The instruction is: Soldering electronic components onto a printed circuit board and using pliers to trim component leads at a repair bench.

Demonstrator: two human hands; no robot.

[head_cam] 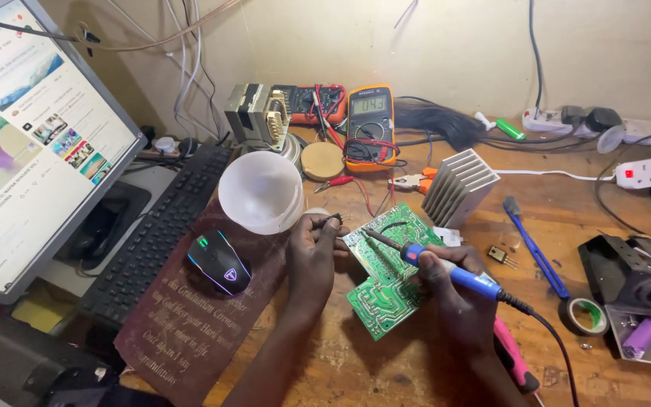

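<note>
The person sits at a cluttered wooden surface [356, 354] with a green circuit board [386, 283] lying solder side up between the two hands. The left hand [312, 252] is closed, pinching a thin strand of solder wire [333, 219] at the board's upper left corner while the palm rests against the board's left edge. The right hand [446, 283] is wrapped around the blue handle of a soldering iron [446, 271], whose dark tip slants up and left onto the board near the left hand's fingertips; its black cord trails away to the lower right.

Just left of the left hand a black computer mouse [218, 261] with lit edges sits on a dark red mat [190, 332], and a white bulb dome [260, 192] lies just above that hand. Beyond the board, past the right hand, stands a finned aluminium heat sink [459, 187], and farther back an orange digital multimeter [371, 126] leans near the wall. To the right of the right hand lie a blue-handled tool [536, 252] and a roll of tape [588, 315]. A pink-handled tool [512, 362] lies just beside the right wrist. Far left are a black keyboard [156, 234] and a lit monitor [32, 143].
</note>
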